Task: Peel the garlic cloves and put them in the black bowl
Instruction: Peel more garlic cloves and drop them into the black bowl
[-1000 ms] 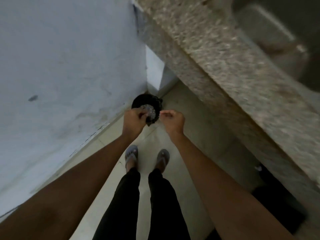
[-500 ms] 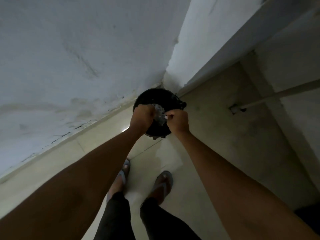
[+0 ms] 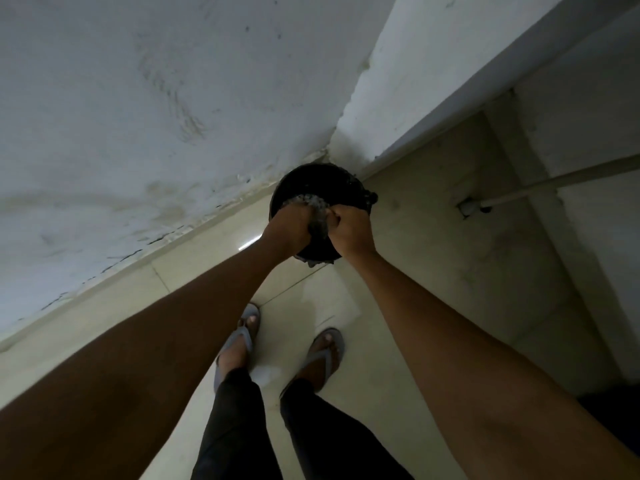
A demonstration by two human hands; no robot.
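A round black container (image 3: 322, 183) stands on the floor in the corner of two walls. Both my hands are held over its near rim. My left hand (image 3: 287, 230) and my right hand (image 3: 351, 233) are curled, close together, and grip a crumpled pale grey bundle (image 3: 318, 211) between them. What the bundle is made of is too dim to tell. No garlic cloves can be made out.
A stained white wall (image 3: 156, 116) runs along the left. A second wall (image 3: 433, 64) closes the corner behind the container. A thin pipe (image 3: 554, 181) crosses at the right. My feet in sandals (image 3: 242, 337) stand on the pale tiled floor (image 3: 433, 289).
The view has swung away from the stone counter towards the corner. The black container now looms larger, and my hands have come closer together around the grey bundle.
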